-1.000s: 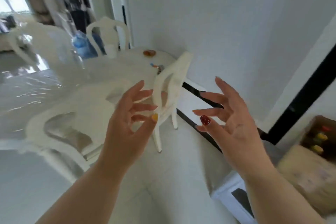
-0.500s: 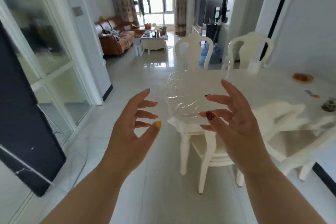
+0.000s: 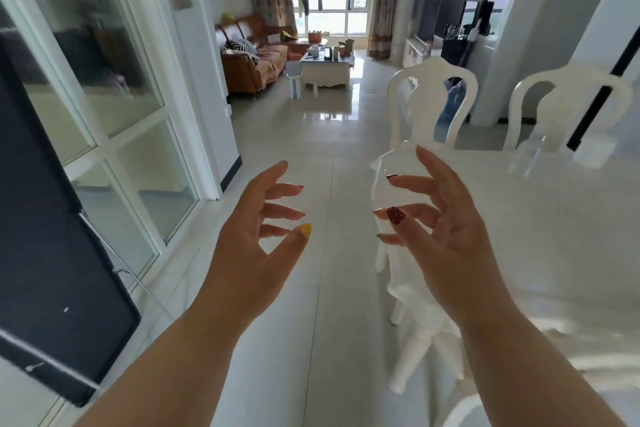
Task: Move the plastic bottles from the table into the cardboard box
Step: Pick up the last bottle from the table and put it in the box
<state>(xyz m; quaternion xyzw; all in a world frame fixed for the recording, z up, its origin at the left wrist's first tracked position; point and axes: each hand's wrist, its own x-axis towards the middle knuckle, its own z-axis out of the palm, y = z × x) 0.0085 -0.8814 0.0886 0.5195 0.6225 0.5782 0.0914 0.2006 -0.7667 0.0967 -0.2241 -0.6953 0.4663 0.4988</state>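
Observation:
My left hand (image 3: 256, 243) and my right hand (image 3: 446, 236) are raised in front of me, palms facing each other, fingers spread, nothing in either. My right hand hovers over the near corner of the white glossy table (image 3: 554, 225). A clear plastic bottle (image 3: 530, 156), blurred, stands at the table's far edge, well beyond my right hand. Beside it is a white cup (image 3: 594, 154). The cardboard box is out of view.
White chairs stand behind the table (image 3: 431, 104) (image 3: 568, 107), and one is tucked in below my right hand (image 3: 422, 326). A glass sliding door (image 3: 114, 107) and a dark panel (image 3: 52, 253) line the left. Tiled floor (image 3: 311, 156) runs to a sofa (image 3: 252, 62).
The view has swung left, from the wall and cardboard box to the table corner and living room. Both hands have stayed raised, apart and empty.

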